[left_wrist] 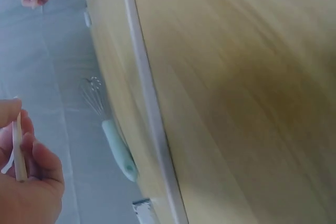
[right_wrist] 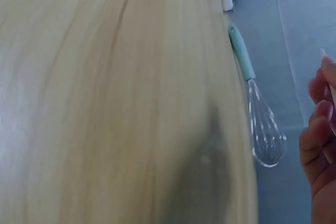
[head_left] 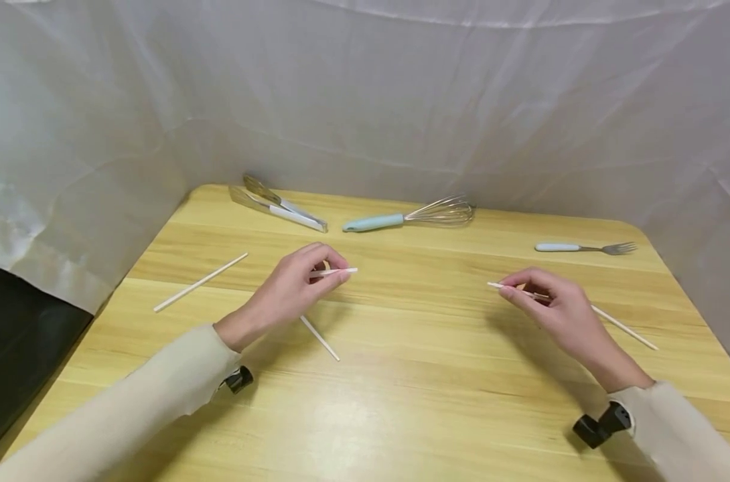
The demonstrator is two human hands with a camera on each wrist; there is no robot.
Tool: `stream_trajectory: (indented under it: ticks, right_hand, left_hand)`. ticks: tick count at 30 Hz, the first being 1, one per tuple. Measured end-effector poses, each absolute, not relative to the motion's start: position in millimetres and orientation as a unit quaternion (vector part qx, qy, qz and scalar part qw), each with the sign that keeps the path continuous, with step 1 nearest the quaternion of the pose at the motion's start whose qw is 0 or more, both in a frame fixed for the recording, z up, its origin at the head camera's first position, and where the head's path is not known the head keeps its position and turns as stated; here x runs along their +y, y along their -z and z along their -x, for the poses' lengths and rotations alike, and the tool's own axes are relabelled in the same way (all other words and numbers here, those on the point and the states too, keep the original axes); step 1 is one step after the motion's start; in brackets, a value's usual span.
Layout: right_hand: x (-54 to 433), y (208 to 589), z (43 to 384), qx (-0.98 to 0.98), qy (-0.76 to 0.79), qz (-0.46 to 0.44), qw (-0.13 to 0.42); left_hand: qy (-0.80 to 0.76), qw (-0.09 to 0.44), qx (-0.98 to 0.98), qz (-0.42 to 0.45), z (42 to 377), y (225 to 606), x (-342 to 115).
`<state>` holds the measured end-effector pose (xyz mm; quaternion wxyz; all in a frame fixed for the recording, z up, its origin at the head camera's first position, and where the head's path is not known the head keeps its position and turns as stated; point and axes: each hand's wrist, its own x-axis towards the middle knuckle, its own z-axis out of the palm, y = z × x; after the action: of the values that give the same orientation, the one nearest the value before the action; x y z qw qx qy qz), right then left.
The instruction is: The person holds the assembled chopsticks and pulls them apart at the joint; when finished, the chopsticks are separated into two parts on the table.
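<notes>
Between thumb and fingers, my left hand [head_left: 286, 284] pinches a thin white stick [head_left: 353, 270] above the left-middle of the table. A blunt end of that stick [left_wrist: 20, 166] shows near the palm in the left wrist view. Further right, my right hand [head_left: 560, 311] pinches another thin white stick [head_left: 494, 285], its tip pointing left. Behind the right hand a white stick length [head_left: 624, 327] slants down; I cannot tell whether it belongs to the held one. Partly hidden below the left hand lies a white stick [head_left: 321, 339]. One more stick [head_left: 200, 282] rests to the left.
Along the back of the wooden table [head_left: 401, 415] lie metal tongs [head_left: 295, 215] with white handles and a whisk [head_left: 374, 222] with a mint handle. A fork [head_left: 558, 247] with a pale handle is at the back right. Grey cloth [head_left: 365, 100] hangs behind.
</notes>
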<state>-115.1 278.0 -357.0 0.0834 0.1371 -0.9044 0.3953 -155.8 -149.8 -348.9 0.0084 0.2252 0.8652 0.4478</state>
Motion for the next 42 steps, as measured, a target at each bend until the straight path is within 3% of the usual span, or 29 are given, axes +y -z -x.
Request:
stream_trajectory:
  ticks: [6,14,23,42]
  right_hand:
    - [286.9,369.2,119.0,-0.910,-0.375,-0.153,0.087]
    - [298.7,379.5,122.2,-0.919,-0.367,-0.142,0.032]
    - [306.4,388.2,126.3,-0.935,-0.321,-0.150,0.007]
    - [327.5,392.6,131.3,-0.949,-0.284,-0.139,0.015]
  left_hand:
    - [-0.425,0.026,0.872,-0.242,169.2,359.6,-153.6]
    - [-0.401,0.061,0.874,-0.268,179.5,369.5,-160.7]
    - [-0.362,0.102,0.887,-0.270,184.9,376.5,-158.4]
    - [-0.285,0.067,0.918,-0.266,207.9,381.9,-174.2]
